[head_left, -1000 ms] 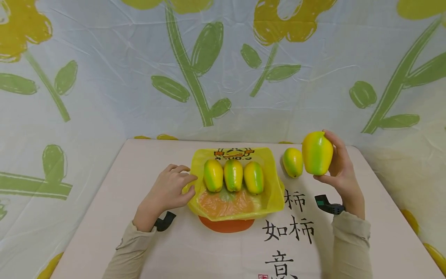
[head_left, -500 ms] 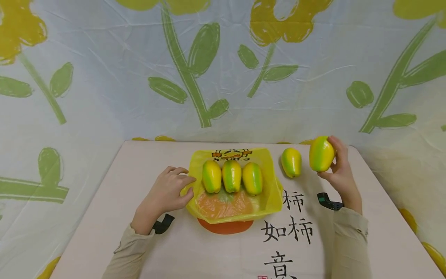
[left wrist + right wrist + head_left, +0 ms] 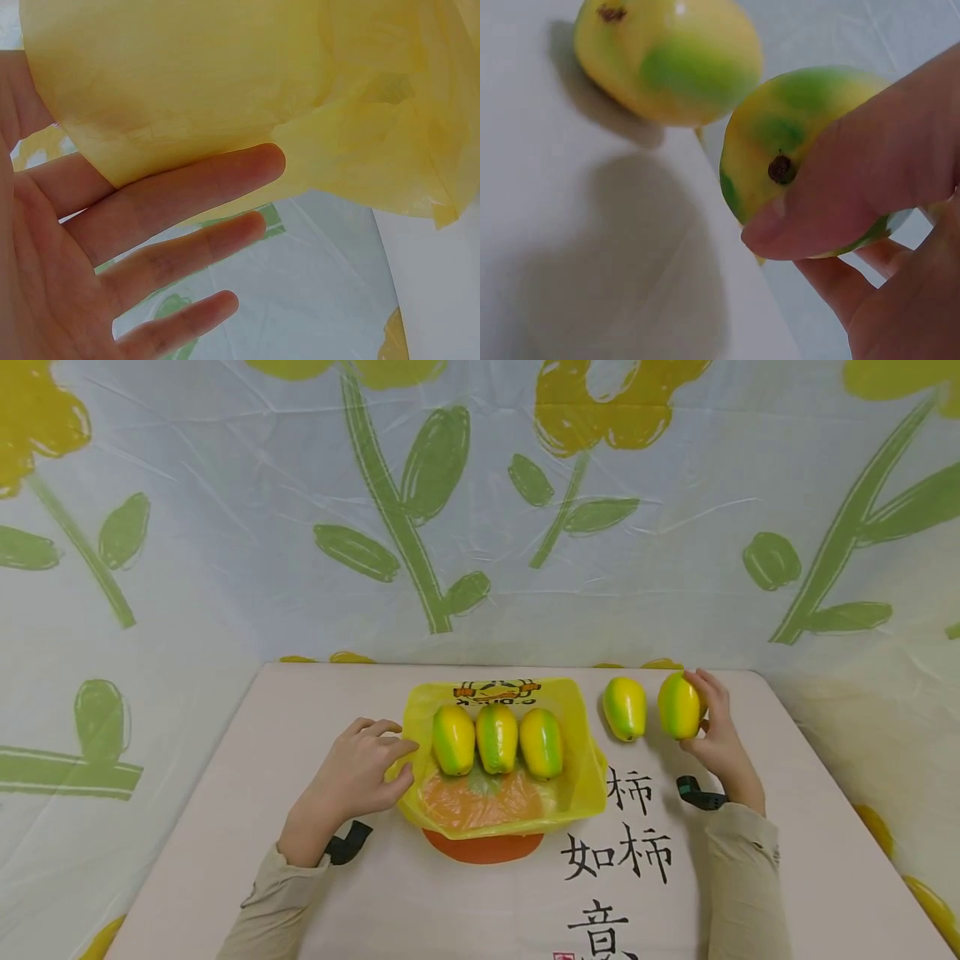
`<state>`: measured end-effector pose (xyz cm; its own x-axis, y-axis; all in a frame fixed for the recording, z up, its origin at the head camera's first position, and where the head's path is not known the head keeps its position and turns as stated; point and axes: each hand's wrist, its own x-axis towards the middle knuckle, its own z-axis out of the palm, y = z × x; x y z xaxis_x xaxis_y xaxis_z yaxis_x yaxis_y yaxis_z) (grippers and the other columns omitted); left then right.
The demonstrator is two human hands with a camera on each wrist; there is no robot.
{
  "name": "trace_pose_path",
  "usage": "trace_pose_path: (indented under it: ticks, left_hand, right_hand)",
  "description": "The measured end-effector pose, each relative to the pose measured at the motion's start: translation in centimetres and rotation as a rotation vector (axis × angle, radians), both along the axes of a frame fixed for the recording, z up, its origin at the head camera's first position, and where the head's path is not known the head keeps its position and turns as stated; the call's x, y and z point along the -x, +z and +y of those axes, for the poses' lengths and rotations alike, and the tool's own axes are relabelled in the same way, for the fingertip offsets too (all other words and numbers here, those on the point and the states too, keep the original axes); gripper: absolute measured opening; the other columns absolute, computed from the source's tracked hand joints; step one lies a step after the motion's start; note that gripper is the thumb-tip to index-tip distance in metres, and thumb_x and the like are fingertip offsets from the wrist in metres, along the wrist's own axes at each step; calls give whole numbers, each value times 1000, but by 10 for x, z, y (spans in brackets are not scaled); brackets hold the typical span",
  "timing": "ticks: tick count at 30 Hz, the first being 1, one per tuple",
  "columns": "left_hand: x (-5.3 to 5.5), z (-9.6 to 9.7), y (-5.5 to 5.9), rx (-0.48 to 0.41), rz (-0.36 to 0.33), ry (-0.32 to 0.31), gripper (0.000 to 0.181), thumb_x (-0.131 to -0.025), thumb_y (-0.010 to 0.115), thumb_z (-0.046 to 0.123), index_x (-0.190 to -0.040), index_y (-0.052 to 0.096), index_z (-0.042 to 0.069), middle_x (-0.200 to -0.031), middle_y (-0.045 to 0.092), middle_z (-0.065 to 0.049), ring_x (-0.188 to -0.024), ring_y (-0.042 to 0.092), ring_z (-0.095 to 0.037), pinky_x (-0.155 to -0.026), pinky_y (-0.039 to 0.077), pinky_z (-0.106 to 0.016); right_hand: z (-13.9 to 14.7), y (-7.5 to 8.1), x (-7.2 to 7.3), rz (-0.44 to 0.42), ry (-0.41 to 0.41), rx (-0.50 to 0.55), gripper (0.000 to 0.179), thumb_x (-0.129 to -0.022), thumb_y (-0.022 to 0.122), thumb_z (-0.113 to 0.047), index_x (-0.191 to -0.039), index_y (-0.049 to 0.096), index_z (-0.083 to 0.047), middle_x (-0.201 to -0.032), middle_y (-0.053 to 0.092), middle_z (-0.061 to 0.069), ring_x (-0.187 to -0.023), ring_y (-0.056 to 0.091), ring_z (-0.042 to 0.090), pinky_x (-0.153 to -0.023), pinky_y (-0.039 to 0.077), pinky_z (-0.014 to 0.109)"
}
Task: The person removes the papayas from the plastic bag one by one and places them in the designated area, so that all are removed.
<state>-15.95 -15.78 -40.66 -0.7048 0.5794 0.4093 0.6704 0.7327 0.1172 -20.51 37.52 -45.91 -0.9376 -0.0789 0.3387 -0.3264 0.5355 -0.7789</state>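
Note:
Three yellow-green papayas (image 3: 497, 739) lie side by side in a thin yellow plastic bag (image 3: 577, 793), its mouth spread wide. My left hand (image 3: 363, 768) is at the bag's left edge. In the left wrist view its fingers (image 3: 202, 184) are nearly straight against the film, and the bag hides part of the thumb and index finger. My right hand (image 3: 723, 739) grips another papaya (image 3: 677, 706) between thumb and fingers. Its shadow in the right wrist view lies apart from it, so it seems just above the table. One more papaya (image 3: 624, 708) lies to its left, right of the bag.
The pale tabletop (image 3: 247, 760) has black brush characters (image 3: 621, 856) to the right of the bag. An orange printed shape (image 3: 483, 847) shows below and through the bag. Flower-patterned cloth (image 3: 247, 485) hangs along the back and sides, close to the table's far edge.
My right hand has lowered its papaya toward the table, to the right of the loose one. The left hand stays at the bag's edge. The view has shifted slightly.

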Motion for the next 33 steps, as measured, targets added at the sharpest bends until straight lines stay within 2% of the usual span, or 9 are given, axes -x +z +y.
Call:
trace_pose_path:
  ticks: [3,6,8,11,17,21,26,33]
  left_hand:
    - [0,0,0,-2,5,-1,21,-81,64,20,-95,78,13,-90,75,1,-105,64,-28,-92,46,-48]
    - [0,0,0,-6,11,-4,21,-80,64,19,-95,78,13,-89,75,1,-104,64,-28,-92,46,-48]
    - [1,0,0,-7,14,-6,21,-80,64,19,-95,78,13,-89,75,1,-104,64,-28,-92,46,-48]
    - [1,0,0,-7,15,-10,21,-80,64,19,-95,78,13,-89,75,1,-104,64,-28,-91,46,-48]
    - [1,1,0,-2,3,-5,22,-80,64,19,-96,78,12,-90,75,1,-105,64,-27,-91,46,-47]
    - [1,0,0,-1,5,-2,22,-80,64,19,-95,78,12,-90,75,1,-104,64,-27,-91,46,-47]
    - [0,0,1,2,8,2,21,-81,64,19,-96,78,13,-90,75,1,-104,64,-27,-91,46,-47]
    - [0,-1,2,3,8,0,21,-80,65,19,-95,78,13,-90,75,1,-104,64,-27,-91,46,-46]
  right_hand:
    - [2,-6,2,-7,0,-36,108,-58,60,27,-154,26,-6,-160,6,16,-136,19,46,-86,31,75]
    - [2,-9,4,1,0,-66,106,-56,61,26,-152,29,-4,-159,9,20,-134,20,48,-89,31,72]
    - [2,-10,4,6,-6,-85,106,-54,61,25,-151,32,-3,-158,10,21,-134,20,50,-95,28,73]
    - [1,-11,4,-1,-17,-114,105,-52,59,24,-150,34,-3,-158,11,22,-136,18,54,-102,18,77]
    - [-2,-13,4,-59,-52,-200,107,-50,56,19,-152,33,-4,-159,10,23,-133,17,55,-93,24,78]
    - [-4,-15,5,-89,-53,-222,107,-51,57,16,-153,30,-5,-160,8,23,-133,17,58,-92,24,78]
    - [-3,-17,6,-109,-31,-193,109,-52,57,14,-155,27,-8,-163,2,21,-138,10,60,-98,15,83]
    - [-1,-18,4,-158,43,-35,112,-55,64,15,-156,20,-9,-162,-9,21,-144,-4,53,-102,4,81]
